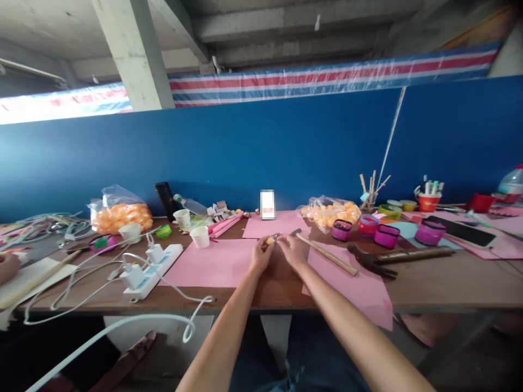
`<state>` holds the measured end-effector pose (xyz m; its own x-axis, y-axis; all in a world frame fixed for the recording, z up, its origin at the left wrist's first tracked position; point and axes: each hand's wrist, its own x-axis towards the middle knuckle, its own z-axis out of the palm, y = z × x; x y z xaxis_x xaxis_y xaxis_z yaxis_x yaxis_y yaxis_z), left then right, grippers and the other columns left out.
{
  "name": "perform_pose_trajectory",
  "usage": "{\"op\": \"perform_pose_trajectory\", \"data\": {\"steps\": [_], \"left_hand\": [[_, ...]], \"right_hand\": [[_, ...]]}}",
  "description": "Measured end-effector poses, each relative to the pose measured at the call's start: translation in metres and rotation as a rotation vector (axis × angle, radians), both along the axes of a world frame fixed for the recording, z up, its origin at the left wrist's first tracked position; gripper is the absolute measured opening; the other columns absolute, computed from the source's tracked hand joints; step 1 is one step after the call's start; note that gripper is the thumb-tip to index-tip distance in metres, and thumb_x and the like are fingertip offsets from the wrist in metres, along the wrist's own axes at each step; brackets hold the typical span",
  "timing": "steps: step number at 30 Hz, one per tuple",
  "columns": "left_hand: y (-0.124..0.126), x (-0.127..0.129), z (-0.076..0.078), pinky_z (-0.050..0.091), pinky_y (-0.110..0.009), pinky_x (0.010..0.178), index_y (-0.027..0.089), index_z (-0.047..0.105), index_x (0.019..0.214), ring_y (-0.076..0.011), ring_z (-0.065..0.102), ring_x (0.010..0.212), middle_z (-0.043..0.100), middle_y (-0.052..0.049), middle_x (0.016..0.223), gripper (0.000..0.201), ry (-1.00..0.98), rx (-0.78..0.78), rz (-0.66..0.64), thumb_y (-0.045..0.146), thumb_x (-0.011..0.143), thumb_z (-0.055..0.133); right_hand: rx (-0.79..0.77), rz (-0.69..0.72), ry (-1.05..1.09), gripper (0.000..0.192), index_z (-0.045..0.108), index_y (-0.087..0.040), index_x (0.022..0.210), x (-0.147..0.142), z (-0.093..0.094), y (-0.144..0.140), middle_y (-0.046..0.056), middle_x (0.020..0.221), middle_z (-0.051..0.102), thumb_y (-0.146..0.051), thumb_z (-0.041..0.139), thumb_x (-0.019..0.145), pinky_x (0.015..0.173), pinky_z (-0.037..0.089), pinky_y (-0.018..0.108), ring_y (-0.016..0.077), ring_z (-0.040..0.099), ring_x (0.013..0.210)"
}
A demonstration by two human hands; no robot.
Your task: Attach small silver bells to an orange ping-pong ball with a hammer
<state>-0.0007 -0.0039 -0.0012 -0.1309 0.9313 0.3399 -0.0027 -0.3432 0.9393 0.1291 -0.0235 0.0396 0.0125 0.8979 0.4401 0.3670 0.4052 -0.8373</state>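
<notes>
My left hand (261, 252) pinches a small yellowish round piece (270, 240) just above the table's middle. Close beside it, my right hand (292, 250) has its fingertips drawn together by a small shiny metal piece (278, 236); what they grip is too small to make out. A hammer with a pale wooden handle (329, 255) lies right of my right hand, its dark head close to the fingers. Pink sheets (216, 264) are spread to both sides and behind my hands.
A claw hammer (402, 255), a phone (461, 231) and purple tape-like rolls (387, 236) lie on the right. Bags of orange balls (121, 216) stand at the back. Left are a power strip (159, 272) with loose cables, paper cups (200, 237) and another person's hand (8, 268).
</notes>
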Motion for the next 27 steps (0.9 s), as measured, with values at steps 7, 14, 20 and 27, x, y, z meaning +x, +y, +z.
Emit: {"op": "perform_pose_trajectory", "data": {"steps": [7,14,20,27], "left_hand": [[0.005,-0.003,-0.005,0.048,-0.031,0.076,0.018,0.058,0.103,-0.0179,0.061,0.083,0.064,-0.008,0.095,0.039,0.029,0.016,-0.004,0.027,0.066,0.065],[0.007,-0.003,-0.009,0.047,-0.032,0.08,0.017,0.055,0.106,-0.0183,0.061,0.087,0.064,-0.009,0.096,0.04,0.067,0.029,-0.008,0.025,0.067,0.063],[0.007,-0.004,-0.008,0.047,-0.033,0.08,0.016,0.053,0.109,-0.0189,0.06,0.088,0.063,-0.01,0.099,0.041,0.092,0.043,0.014,0.026,0.07,0.061],[0.005,-0.004,-0.004,0.046,-0.034,0.082,0.017,0.052,0.109,-0.0188,0.06,0.091,0.061,-0.009,0.105,0.04,0.083,0.048,-0.031,0.02,0.07,0.06]], "right_hand": [[-0.025,0.016,0.037,0.016,0.059,-0.018,0.079,-0.001,0.0,0.0,0.003,0.075,0.066,-0.029,0.048,0.074,0.069,0.045,0.03,0.0182,0.06,0.071],[-0.044,0.092,0.056,0.019,0.059,-0.017,0.078,0.0,-0.002,0.002,0.003,0.081,0.065,-0.033,0.051,0.072,0.077,0.043,0.03,0.018,0.059,0.08],[-0.059,0.127,0.08,0.022,0.06,-0.016,0.08,0.001,-0.005,0.005,0.004,0.084,0.065,-0.035,0.052,0.072,0.079,0.042,0.031,0.0192,0.059,0.085],[-0.063,0.161,0.097,0.023,0.061,-0.017,0.079,0.001,-0.01,0.011,0.004,0.085,0.066,-0.038,0.053,0.072,0.08,0.042,0.032,0.0203,0.059,0.085]]}}
